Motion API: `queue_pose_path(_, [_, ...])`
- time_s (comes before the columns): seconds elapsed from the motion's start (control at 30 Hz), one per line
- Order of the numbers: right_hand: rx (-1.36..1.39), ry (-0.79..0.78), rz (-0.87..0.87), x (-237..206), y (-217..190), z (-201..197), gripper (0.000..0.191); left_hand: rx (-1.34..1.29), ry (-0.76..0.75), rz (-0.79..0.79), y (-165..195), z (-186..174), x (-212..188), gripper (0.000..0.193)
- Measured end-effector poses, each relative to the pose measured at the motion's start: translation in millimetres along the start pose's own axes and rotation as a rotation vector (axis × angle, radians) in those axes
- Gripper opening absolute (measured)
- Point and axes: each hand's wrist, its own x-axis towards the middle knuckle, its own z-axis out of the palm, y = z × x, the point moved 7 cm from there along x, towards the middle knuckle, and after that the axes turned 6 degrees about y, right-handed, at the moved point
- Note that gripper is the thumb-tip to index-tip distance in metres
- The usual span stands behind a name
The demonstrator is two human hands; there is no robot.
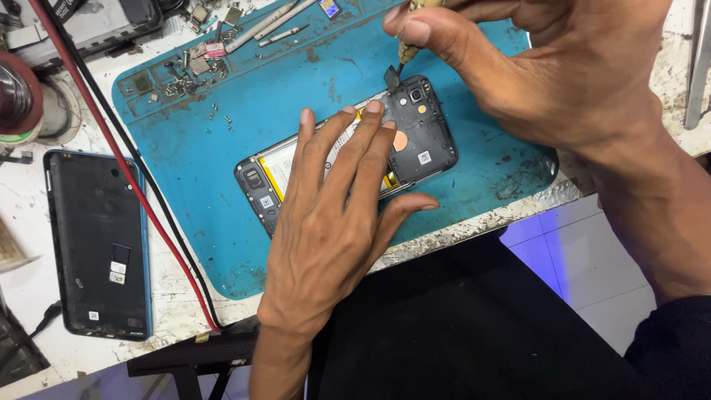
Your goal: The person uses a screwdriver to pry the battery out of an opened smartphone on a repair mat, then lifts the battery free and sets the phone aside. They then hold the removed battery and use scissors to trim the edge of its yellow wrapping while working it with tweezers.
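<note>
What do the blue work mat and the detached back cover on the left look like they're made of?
Blue work mat: likely silicone or rubber, matte, with moulded compartments and a scuffed, stained surface. Detached back cover: probably plastic, with a dull black inner face and a glossier blue rim.

Worn white workbench (22, 222), blue repair mat (215, 148), black back cover (96, 244), red and black cables (141, 192)
</note>
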Motion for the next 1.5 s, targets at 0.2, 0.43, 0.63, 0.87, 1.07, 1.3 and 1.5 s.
queue_pose_path(0.2, [0.01,-0.027,-0.006,8,-4,4,0.036,-0.011,-0.009,0.0,0,-1,1,0.073])
queue_pose_path(0.43, [0.17,-0.076,0.048,23,-14,5,0.05,-0.017,-0.009,0.0,-4,-5,1,0.07])
queue_pose_path(0.63, [0.273,-0.024,0.175,27,-8,9,0.038,-0.02,-0.015,-0.002,-10,-7,2,0.07])
queue_pose_path(0.87, [0.323,0.016,0.282,28,0,7,0.031,-0.03,-0.017,-0.012,-14,-8,4,0.07])
queue_pose_path(1.07, [0.354,0.027,0.341,27,5,7,0.024,-0.062,0.043,-0.037,-14,-11,4,0.063])
queue_pose_path(1.3, [0.415,0.045,0.401,24,5,3,0.017,0.009,0.2,-0.11,-18,-25,-2,0.046])
queue_pose_path(1.5, [0.457,0.021,0.272,21,-9,4,0.015,-0.024,0.253,-0.134,-13,-30,-6,0.023])
